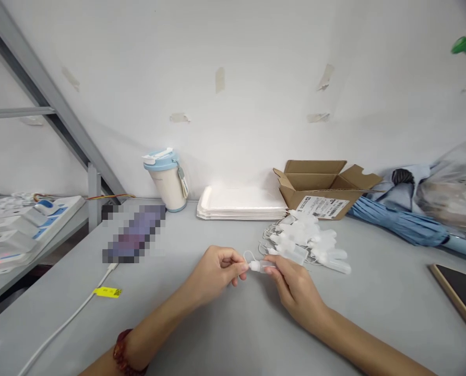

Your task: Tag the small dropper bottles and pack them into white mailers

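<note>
A small translucent white squeeze bottle (259, 266) with a thin looped cord lies level between my two hands, just above the table. My right hand (295, 284) is closed around the bottle's body. The fingers of my left hand (220, 271) are pinched at the bottle's capped end, by the base of the cord loop; whether they grip the tip or the cord is too small to tell. Behind my right hand sits a pile of similar white bottles (307, 237) with cords, on the grey table (233, 334).
An open cardboard box (319, 196) and a stack of white padded envelopes (240, 203) stand by the wall. To their left is a tumbler (168, 180). A white cable (68, 318) runs along the left. A folded blue umbrella (401, 219) and a tablet-like device (462, 292) lie right.
</note>
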`<action>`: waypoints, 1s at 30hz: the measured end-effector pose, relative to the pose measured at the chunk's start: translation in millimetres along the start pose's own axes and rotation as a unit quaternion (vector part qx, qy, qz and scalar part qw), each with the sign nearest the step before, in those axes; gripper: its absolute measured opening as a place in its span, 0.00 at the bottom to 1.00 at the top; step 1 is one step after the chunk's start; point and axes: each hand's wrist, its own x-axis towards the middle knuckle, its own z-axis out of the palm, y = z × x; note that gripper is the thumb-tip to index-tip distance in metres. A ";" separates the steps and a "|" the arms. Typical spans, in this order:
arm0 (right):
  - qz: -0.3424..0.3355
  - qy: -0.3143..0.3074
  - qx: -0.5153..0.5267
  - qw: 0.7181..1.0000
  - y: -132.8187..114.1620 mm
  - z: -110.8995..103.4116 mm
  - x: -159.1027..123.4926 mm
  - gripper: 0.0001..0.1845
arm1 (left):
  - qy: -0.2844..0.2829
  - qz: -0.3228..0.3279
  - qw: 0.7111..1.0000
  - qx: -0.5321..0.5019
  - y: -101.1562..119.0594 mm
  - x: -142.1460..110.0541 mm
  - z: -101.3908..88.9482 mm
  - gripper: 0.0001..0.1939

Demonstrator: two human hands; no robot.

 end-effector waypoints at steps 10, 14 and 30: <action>-0.008 -0.024 -0.007 1.000 -1.3 -0.4 0.8 0.13 | -0.003 0.012 1.000 0.002 7.2 -3.0 -6.8 0.09; -0.011 -0.027 -0.012 0.999 -0.3 -0.1 3.0 0.13 | -0.004 0.011 1.000 0.013 8.5 -2.1 -8.9 0.10; 0.079 -0.008 0.033 0.996 -1.6 -1.6 3.6 0.17 | -0.025 0.015 0.999 -0.029 -2.0 5.0 -5.8 0.15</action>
